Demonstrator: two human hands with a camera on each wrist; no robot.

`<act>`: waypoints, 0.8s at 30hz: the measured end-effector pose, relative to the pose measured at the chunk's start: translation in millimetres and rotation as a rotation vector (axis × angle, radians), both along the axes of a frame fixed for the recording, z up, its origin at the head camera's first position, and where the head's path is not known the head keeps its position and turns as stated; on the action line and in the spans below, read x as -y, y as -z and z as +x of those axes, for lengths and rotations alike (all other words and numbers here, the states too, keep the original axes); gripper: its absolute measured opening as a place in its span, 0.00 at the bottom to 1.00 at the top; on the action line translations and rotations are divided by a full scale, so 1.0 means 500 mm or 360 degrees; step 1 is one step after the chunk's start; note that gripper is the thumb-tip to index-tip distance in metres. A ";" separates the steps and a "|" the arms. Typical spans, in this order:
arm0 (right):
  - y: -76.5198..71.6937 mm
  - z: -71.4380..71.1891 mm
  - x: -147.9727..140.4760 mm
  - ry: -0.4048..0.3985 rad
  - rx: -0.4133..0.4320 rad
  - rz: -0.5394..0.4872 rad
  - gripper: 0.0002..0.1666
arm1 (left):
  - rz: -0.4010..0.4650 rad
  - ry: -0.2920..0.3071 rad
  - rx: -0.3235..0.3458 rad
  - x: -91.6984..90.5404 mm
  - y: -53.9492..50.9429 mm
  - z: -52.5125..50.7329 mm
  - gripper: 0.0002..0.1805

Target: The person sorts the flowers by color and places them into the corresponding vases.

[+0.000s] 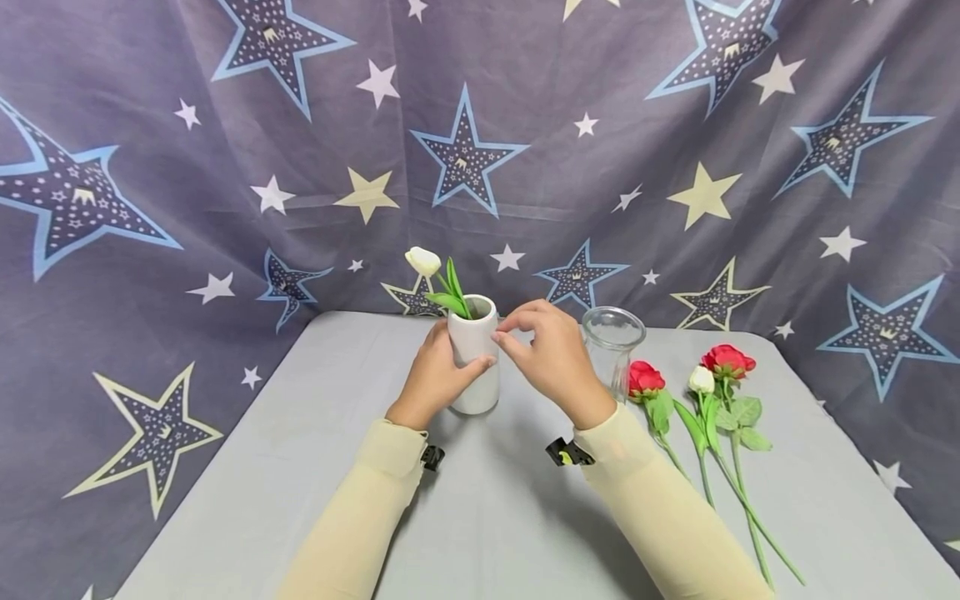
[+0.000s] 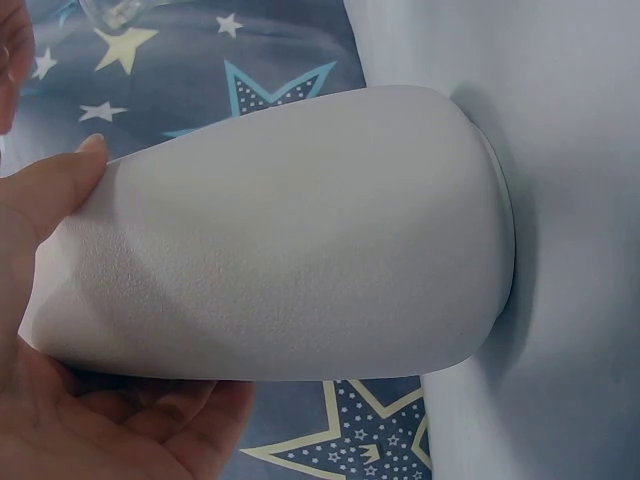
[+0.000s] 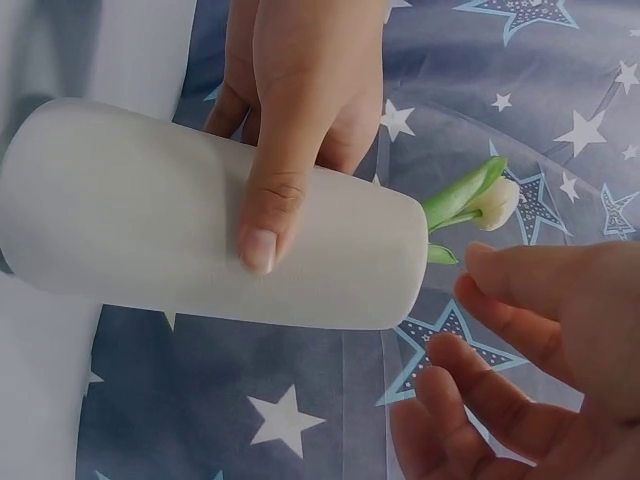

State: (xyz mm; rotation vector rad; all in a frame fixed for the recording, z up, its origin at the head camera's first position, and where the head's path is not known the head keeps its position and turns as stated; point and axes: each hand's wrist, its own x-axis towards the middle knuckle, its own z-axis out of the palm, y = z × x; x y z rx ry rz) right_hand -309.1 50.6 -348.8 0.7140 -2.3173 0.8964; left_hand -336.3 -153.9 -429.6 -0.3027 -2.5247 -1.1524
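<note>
A white vase (image 1: 477,393) stands upright on the table. My left hand (image 1: 433,379) grips its side, the thumb across the front and the fingers round the far side. One white tulip (image 1: 423,262) with green leaves rises from the mouth and leans left; its lower stem is hidden inside. Beside the rim, on the right, is my right hand (image 1: 551,357), its fingers loosely bent with nothing between them. The right wrist view has this hand (image 3: 545,350) just off the vase's mouth, near the tulip's leaves.
Behind my right hand stands a clear glass vase (image 1: 613,329), partly covered by it. Farther right lie a red rose (image 1: 646,379), a white tulip (image 1: 702,381) and another red rose (image 1: 727,360), stems toward me. A star-patterned curtain (image 1: 600,192) hangs behind the grey-covered table (image 1: 502,533).
</note>
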 end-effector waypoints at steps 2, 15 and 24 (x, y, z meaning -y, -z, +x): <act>0.001 0.006 -0.008 0.0002 -0.0005 0.0003 0.03 | 0.0005 0.0007 -0.0006 -0.001 0.000 -0.001 0.51; 0.000 0.042 -0.044 0.0009 0.0019 -0.0021 0.03 | 0.0004 -0.0004 0.0010 0.002 0.000 -0.003 0.52; 0.006 0.064 -0.075 0.0051 0.0071 -0.0059 0.04 | 0.0030 0.0003 0.0030 0.002 0.000 -0.003 0.52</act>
